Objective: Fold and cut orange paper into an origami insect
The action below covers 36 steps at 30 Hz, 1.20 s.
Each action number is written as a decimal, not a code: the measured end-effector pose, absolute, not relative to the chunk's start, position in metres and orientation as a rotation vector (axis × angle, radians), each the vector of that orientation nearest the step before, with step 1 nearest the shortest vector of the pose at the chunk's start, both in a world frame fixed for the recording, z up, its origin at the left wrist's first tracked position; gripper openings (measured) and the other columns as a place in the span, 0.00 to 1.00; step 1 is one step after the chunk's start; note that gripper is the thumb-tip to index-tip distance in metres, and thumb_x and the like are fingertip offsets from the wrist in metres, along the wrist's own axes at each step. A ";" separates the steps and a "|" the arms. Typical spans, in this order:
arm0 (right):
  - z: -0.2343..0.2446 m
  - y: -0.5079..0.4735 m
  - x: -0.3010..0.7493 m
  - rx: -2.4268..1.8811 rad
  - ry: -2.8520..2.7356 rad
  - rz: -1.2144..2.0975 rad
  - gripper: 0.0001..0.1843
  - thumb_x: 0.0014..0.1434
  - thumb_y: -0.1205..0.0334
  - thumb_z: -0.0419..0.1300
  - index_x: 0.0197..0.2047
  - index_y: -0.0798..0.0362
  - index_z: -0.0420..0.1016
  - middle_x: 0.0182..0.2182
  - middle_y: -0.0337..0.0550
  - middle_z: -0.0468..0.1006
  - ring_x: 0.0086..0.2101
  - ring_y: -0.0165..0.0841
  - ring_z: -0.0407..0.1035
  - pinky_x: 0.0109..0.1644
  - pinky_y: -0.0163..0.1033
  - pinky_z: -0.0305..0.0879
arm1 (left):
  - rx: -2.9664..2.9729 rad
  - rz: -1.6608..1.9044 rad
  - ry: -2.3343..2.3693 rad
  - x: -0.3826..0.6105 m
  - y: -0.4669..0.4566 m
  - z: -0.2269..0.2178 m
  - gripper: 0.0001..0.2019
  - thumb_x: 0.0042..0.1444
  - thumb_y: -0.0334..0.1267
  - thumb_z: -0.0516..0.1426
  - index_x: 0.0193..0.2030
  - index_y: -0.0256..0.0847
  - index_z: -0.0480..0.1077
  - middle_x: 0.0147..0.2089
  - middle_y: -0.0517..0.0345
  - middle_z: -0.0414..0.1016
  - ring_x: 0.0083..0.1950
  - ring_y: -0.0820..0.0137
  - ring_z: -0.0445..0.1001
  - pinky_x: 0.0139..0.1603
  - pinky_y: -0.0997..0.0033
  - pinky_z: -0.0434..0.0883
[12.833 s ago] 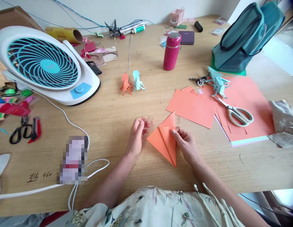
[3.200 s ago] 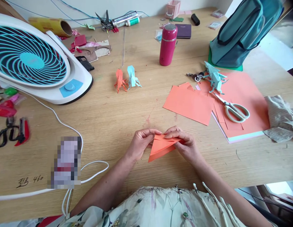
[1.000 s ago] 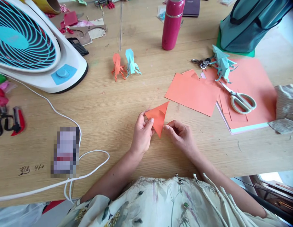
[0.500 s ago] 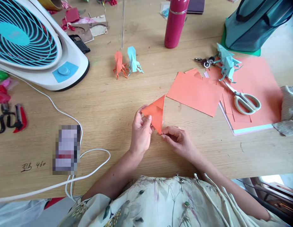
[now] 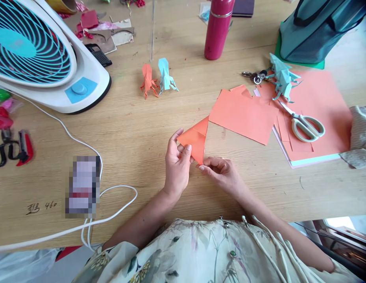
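Note:
A folded orange paper triangle point(image 5: 195, 139) lies near the middle of the wooden table point(image 5: 135, 129). My left hand point(image 5: 177, 165) pinches its left corner between thumb and fingers. My right hand point(image 5: 220, 173) pinches the bottom tip, its fingers curled. Both hands hold the same piece, close to my body.
Orange paper sheets point(image 5: 244, 116) with white-handled scissors point(image 5: 304, 124) lie to the right. Small orange point(image 5: 147, 80) and blue point(image 5: 166, 76) paper figures stand ahead, another blue figure point(image 5: 281, 76) by the keys. A fan point(image 5: 38, 59) and its white cable point(image 5: 112, 196) are left; a magenta bottle point(image 5: 217, 27) and teal bag point(image 5: 315, 23) behind.
The folded paper went from a long shape held level to a smaller triangle turned point-down. In the last half second the hands and paper have barely shifted.

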State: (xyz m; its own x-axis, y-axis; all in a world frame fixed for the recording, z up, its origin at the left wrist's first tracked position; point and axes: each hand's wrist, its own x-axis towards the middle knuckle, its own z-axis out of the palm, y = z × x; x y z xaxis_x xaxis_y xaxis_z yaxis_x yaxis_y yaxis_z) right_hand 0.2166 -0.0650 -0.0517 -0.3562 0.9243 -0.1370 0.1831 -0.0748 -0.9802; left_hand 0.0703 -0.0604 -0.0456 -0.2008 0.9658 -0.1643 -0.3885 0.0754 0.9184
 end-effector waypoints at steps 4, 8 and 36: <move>-0.053 -0.065 0.216 -1.207 -1.527 1.513 0.17 0.60 0.52 0.64 0.25 0.54 0.71 0.21 0.36 0.68 0.24 0.28 0.61 0.30 0.35 0.54 | 0.714 1.427 1.110 0.070 -0.061 -0.044 0.25 0.61 0.43 0.62 0.62 0.48 0.62 0.54 0.50 0.77 0.54 0.62 0.78 0.48 0.67 0.76; -0.053 -0.066 0.216 -1.213 -1.463 1.550 0.18 0.60 0.51 0.65 0.26 0.54 0.71 0.21 0.35 0.65 0.24 0.27 0.57 0.29 0.35 0.52 | 0.710 1.401 1.057 0.069 -0.060 -0.042 0.23 0.61 0.43 0.62 0.61 0.48 0.63 0.56 0.50 0.75 0.55 0.63 0.76 0.47 0.70 0.75; -0.054 -0.064 0.221 -1.285 -1.324 1.488 0.20 0.55 0.45 0.68 0.28 0.54 0.74 0.22 0.36 0.69 0.24 0.27 0.58 0.27 0.34 0.55 | 0.772 1.071 1.185 0.065 -0.063 -0.054 0.15 0.46 0.45 0.70 0.26 0.36 0.74 0.27 0.61 0.72 0.30 0.76 0.67 0.34 0.75 0.64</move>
